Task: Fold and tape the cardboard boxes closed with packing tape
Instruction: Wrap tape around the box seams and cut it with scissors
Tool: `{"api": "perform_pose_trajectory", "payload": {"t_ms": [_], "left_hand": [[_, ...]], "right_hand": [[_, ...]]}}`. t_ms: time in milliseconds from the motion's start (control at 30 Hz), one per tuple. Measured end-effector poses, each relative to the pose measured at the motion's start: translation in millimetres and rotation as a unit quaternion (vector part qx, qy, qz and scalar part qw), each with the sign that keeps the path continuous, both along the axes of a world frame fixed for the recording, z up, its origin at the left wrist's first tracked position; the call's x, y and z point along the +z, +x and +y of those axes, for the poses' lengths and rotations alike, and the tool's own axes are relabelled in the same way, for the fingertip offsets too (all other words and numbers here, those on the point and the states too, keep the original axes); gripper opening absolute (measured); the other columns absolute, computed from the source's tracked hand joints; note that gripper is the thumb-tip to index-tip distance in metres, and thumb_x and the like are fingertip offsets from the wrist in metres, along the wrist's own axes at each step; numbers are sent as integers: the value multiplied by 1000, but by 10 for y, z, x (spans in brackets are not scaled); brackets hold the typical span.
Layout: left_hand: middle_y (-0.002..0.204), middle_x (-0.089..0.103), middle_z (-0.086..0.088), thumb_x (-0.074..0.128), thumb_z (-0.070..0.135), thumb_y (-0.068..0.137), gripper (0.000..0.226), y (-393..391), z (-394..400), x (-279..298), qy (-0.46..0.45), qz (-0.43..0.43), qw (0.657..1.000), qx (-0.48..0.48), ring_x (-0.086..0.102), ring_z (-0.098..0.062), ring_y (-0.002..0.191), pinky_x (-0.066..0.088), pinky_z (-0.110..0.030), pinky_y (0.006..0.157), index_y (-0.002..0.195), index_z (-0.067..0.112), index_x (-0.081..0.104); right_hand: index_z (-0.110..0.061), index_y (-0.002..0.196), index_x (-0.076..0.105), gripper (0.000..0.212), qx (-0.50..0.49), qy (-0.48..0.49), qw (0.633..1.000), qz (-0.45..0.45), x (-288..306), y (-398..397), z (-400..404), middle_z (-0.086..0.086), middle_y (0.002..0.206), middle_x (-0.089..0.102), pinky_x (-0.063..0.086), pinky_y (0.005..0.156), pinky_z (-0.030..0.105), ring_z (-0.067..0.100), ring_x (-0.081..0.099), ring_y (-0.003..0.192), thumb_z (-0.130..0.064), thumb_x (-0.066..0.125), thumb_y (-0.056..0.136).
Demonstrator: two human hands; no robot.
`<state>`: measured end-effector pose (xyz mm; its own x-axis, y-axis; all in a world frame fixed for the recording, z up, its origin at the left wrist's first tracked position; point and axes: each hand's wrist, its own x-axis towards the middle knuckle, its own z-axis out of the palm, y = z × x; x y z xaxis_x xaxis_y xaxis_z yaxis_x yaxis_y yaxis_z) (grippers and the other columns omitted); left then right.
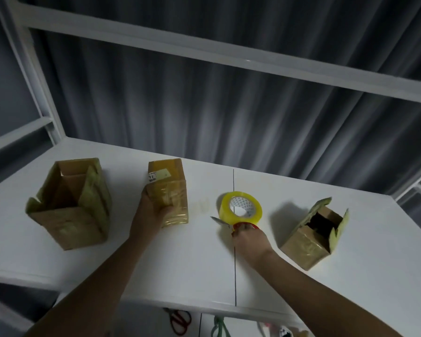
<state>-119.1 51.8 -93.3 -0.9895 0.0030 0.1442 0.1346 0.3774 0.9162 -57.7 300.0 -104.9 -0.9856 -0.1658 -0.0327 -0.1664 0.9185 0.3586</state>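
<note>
Three cardboard boxes stand on the white table. A closed, taped box with a white label is in the middle; my left hand grips its near left corner. A large open box stands at the left, flaps up. A small open box sits tilted at the right. A yellow roll of packing tape lies in the centre. Just in front of the roll, my right hand holds red-handled scissors, their blade pointing left.
White shelf rails run overhead and a grey curtain hangs behind the table. A dark seam crosses the tabletop. Below the front edge hang red scissors and a green item. A small clear scrap lies beside the taped box.
</note>
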Motion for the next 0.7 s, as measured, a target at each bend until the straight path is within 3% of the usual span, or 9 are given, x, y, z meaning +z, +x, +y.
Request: {"api": "perform_pose_trajectory", "payload": {"t_ms": [100, 200, 367, 433, 500, 533, 600, 667, 700], "left_hand": [[127, 47, 0, 70, 58, 58, 108, 50, 11, 85, 9, -13, 1000, 1, 50, -20, 111, 43, -29, 84, 143, 13, 23], [133, 49, -9, 79, 28, 75, 89, 65, 13, 144, 8, -25, 1000, 14, 51, -31, 118, 43, -32, 86, 143, 10, 24], [135, 48, -9, 76, 41, 70, 94, 113, -44, 258, 27, -16, 999, 12, 50, -29, 118, 44, -31, 87, 143, 13, 24], [137, 46, -8, 77, 35, 75, 90, 142, -71, 305, 37, -20, 999, 20, 49, -30, 120, 44, -33, 89, 144, 15, 22], [136, 47, -5, 76, 52, 65, 101, 187, -121, 356, 42, -23, 999, 17, 50, -29, 119, 47, -40, 95, 144, 19, 22], [134, 48, -3, 72, 60, 56, 108, 216, -150, 386, 47, -24, 999, 12, 51, -27, 118, 48, -44, 96, 144, 21, 22], [129, 47, 3, 67, 66, 47, 113, 250, -200, 423, 63, -30, 998, 6, 51, -25, 116, 48, -46, 96, 143, 23, 23], [128, 47, 5, 71, 62, 49, 111, 251, -200, 466, 82, -40, 996, 0, 51, -24, 116, 48, -47, 97, 142, 25, 24], [128, 47, 5, 76, 57, 54, 107, 243, -195, 472, 94, -44, 995, -1, 51, -25, 118, 48, -48, 96, 142, 25, 24]], "right_hand": [[-7, 39, 59, 43, 12, -26, 998, 57, -71, 122, 73, 0, 37, 45, 20, 31, 13, 17, 44, 27, -6, 91, 11], [-6, 35, 57, 44, 24, -34, 996, 80, -49, 151, 67, -2, 34, 42, 14, 41, 13, 16, 40, 25, -5, 89, 5], [-8, 30, 53, 39, 74, 6, 996, 55, 115, 68, -55, 2, 34, 43, 18, 40, 14, 21, 54, 41, -7, 81, 3], [-3, 54, 68, 27, 93, 9, 994, 55, 264, 62, -81, 13, 55, 59, 38, 41, 23, 28, 63, 66, -10, 85, 34], [-7, 86, 68, 16, 57, -157, 986, 16, 362, -11, -20, 9, 84, 61, 44, 64, 32, 27, 57, 87, -2, 62, 72], [-12, 93, 64, 18, 27, -311, 950, 15, 439, -13, -48, 2, 87, 57, 40, 70, 28, 22, 53, 87, -4, 57, 78], [-21, 116, 58, 34, -44, -607, 793, 17, 615, -18, -170, -7, 102, 56, 39, 76, 14, 8, 53, 96, -14, 65, 83], [-25, 126, 52, 48, -82, -773, 624, -79, 748, -12, -364, -9, 113, 59, 42, 83, 13, 2, 55, 107, -18, 72, 83], [-23, 119, 58, 41, -79, -792, 599, -82, 770, -43, -431, -7, 106, 65, 45, 86, 20, 4, 60, 103, -17, 74, 81]]}}
